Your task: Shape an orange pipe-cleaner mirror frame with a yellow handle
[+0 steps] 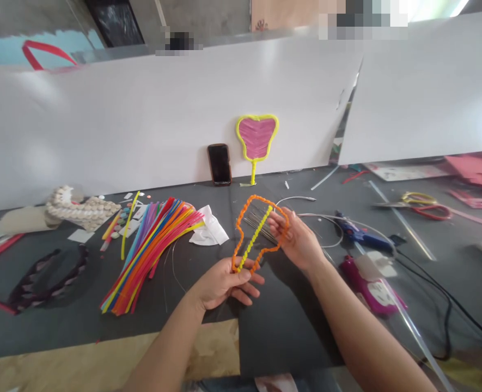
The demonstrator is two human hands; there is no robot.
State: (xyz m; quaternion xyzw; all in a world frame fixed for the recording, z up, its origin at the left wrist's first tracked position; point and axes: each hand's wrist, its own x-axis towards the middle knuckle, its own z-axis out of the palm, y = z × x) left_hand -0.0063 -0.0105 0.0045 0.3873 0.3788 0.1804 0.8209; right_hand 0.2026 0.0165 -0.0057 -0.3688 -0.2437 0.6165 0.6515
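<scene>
Half-curled left hand (221,281) and right hand (300,239) are pinching a bumpy orange pipe-cleaner loop (255,197)
Overtight pinching could be bending the bumpy yellow pipe-cleaner strip (255,238).

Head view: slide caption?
Left hand and right hand hold an orange frame and yellow twist above a dark table.

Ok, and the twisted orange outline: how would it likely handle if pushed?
The orange outline would probably flex but keep some shape: its curves stand open between the left hand and the right hand. It seems light, being a thin strand around a mostly open middle. Its bumpy twist suggests it would not slip easily.
</scene>
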